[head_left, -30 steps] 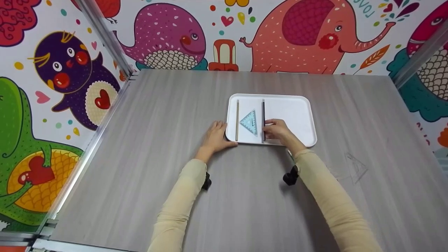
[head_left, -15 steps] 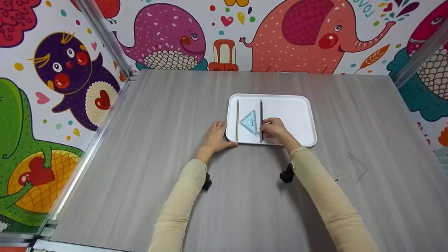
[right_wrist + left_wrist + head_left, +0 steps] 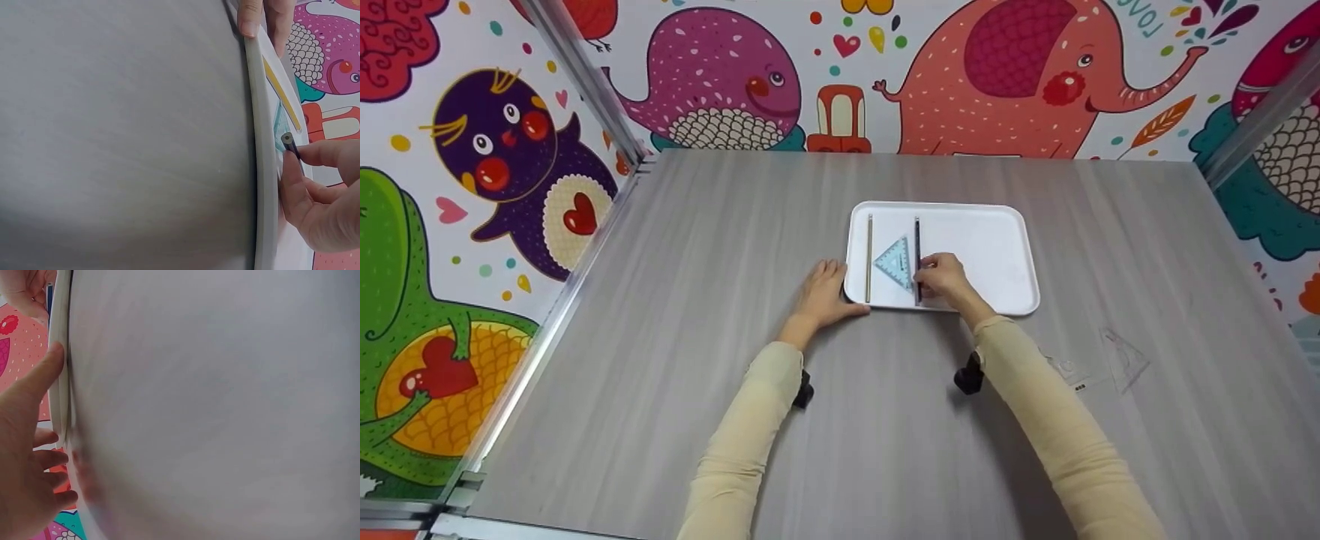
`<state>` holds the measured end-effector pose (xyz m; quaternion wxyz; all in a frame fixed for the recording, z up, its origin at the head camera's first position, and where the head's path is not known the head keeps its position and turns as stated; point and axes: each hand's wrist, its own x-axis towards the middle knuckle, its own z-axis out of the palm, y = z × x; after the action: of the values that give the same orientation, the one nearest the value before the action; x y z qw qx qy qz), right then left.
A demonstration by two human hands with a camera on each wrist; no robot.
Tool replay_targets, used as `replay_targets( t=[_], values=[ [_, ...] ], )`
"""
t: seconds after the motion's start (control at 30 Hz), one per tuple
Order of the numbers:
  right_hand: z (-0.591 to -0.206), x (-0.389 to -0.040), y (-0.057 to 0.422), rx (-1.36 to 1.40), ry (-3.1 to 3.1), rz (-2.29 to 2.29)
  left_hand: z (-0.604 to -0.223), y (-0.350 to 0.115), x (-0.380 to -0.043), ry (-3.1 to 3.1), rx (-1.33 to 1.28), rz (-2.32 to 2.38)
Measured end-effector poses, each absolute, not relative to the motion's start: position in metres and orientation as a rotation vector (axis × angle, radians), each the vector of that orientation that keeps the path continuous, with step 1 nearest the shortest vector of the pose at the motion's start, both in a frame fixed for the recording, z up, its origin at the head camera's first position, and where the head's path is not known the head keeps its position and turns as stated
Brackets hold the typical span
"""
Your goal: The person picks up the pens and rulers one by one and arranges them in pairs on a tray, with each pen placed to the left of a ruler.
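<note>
A white tray lies on the table. My right hand pinches a dark pencil between thumb and fingers, the pencil lying lengthwise over the tray. In the right wrist view the flat near end of the pencil shows just past the thumb. Left of it lies a light-blue set square, then a yellowish pencil, roughly parallel to the dark one. My left hand rests at the tray's near left corner, thumb along the near rim and fingers relaxed by the left side.
A clear set square lies on the table right of the tray. Beside it another clear plastic piece is partly hidden by the right sleeve. Printed walls stand behind and to both sides of the table, with metal frame posts at the corners.
My right hand has shifted slightly left with the dark pencil, bringing it closer to the light-blue set square. The left hand and the tray have stayed in place.
</note>
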<state>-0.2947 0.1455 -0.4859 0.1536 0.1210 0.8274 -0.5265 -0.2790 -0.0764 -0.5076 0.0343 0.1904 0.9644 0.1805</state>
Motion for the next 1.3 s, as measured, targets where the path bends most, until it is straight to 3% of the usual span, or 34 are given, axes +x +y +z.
replay_targets(
  t=[0.6,1.3],
  values=[
    [-0.48,-0.288,0.149,0.153,2.671,-1.331,-0.507,-0.077,-0.279,2.953,0.585,0.568],
    [-0.47,-0.276,0.159,-0.116,3.115,-0.764,-0.508,-0.076,-0.28,2.937,0.536,0.557]
  ],
)
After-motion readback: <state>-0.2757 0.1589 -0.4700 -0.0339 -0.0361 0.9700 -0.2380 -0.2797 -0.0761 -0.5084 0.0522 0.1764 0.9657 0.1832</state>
